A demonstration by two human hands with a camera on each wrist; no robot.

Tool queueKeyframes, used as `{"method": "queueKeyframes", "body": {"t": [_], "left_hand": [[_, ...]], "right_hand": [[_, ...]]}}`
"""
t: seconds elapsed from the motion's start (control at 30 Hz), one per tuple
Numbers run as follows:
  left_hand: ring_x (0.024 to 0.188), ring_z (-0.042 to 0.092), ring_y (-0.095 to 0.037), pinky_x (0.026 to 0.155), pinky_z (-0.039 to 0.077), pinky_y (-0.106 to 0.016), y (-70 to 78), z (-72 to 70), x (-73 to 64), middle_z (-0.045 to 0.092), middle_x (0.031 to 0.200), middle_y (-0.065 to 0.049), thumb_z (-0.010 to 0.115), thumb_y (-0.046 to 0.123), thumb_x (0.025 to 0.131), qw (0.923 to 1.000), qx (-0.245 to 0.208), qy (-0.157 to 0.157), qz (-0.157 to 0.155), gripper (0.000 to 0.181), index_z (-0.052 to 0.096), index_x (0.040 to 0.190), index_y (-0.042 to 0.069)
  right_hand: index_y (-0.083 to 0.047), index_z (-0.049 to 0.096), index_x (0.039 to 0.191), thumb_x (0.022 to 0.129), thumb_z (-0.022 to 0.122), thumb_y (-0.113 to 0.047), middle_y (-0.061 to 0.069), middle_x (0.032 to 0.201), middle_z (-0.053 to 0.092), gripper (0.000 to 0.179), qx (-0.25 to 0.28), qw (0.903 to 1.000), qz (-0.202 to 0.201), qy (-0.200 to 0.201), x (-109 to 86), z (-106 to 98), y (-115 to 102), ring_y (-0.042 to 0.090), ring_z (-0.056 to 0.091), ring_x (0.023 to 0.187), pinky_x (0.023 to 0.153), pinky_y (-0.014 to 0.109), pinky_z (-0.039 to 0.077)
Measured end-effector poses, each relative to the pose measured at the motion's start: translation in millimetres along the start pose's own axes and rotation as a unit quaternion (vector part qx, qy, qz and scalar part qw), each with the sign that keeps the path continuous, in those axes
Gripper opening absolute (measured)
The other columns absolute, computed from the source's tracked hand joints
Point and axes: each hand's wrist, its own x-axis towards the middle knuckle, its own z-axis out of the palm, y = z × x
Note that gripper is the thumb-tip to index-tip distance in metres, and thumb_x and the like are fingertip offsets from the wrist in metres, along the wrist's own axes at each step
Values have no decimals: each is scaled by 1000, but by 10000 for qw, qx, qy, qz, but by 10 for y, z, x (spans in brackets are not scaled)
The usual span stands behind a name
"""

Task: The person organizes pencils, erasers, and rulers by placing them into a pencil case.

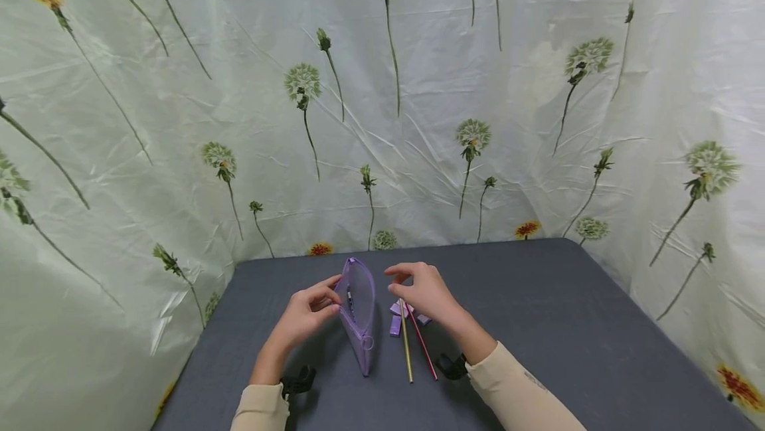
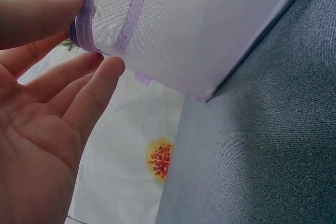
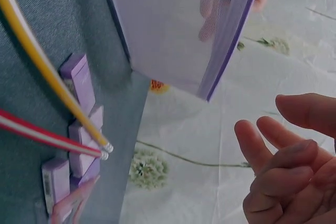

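A purple mesh zip pouch (image 1: 358, 325) stands upright on the table, its mouth parted at the top. Something slim and dark shows inside it. My left hand (image 1: 307, 311) pinches the zipped rim on the pouch's left side; in the left wrist view the thumb and fingers lie on either face of the purple zip band (image 2: 86, 17). To the right of the pouch my right hand (image 1: 425, 291) hovers with loosely bent fingers and nothing between them. Below it lie a yellow striped pencil (image 1: 407, 348) and a red striped pencil (image 1: 423, 344).
Several small purple boxes (image 3: 79, 85) lie around the pencils' far ends, beside a pinkish see-through piece (image 3: 76, 198). The dark grey tabletop (image 1: 538, 325) meets a pale curtain (image 1: 418, 165) printed with dandelions at its back edge.
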Motion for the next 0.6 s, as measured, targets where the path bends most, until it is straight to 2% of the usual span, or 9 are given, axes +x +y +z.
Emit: {"method": "queueKeyframes", "body": {"t": [0.1, 0.23, 0.33, 0.47, 0.6], "left_hand": [[137, 46, -38, 103, 45, -47, 17, -9, -4, 49, 150, -9, 70, 6, 94, 9999, 78, -87, -53, 7, 72, 93, 13], [137, 46, -38, 101, 44, -54, 9, -9, -10, 49, 151, -8, 70, 8, 95, 9998, 156, -140, -72, 8, 71, 93, 16], [136, 47, -39, 100, 44, -57, -8, -6, -7, 50, 150, -8, 71, 8, 95, 9998, 83, -170, -60, 10, 71, 92, 18], [134, 48, -42, 98, 47, -54, -32, 0, 1, 49, 151, -10, 70, 5, 94, 9997, -39, -225, -12, 9, 71, 92, 14], [133, 48, -45, 97, 48, -53, -40, 7, 14, 46, 152, -15, 68, 0, 94, 9996, -71, -273, -5, 5, 70, 94, 4]], "right_hand": [[-21, 72, 123, 93, 72, -17, -6, 94, 70, 30, -27, 10000, 37, 27, -35, -27, 55, 10, 36, 42, 41, 26, 31], [-19, 71, 123, 92, 73, -16, -7, 88, 69, 32, -109, 9999, 36, -2, -70, -31, 125, 9, 41, 46, 43, 26, 32], [-17, 71, 124, 91, 73, -14, -5, 86, 69, 33, -120, 9999, 27, -78, -104, -36, 170, 11, 48, 49, 44, 27, 37], [-15, 70, 125, 90, 74, -12, -4, 85, 69, 35, -193, 9996, 48, -183, -156, -33, 238, 13, 56, 55, 48, 30, 44], [-15, 70, 126, 88, 75, -9, -4, 84, 68, 39, -358, 9989, 38, -301, -204, -13, 309, 15, 62, 67, 53, 31, 48]]}}
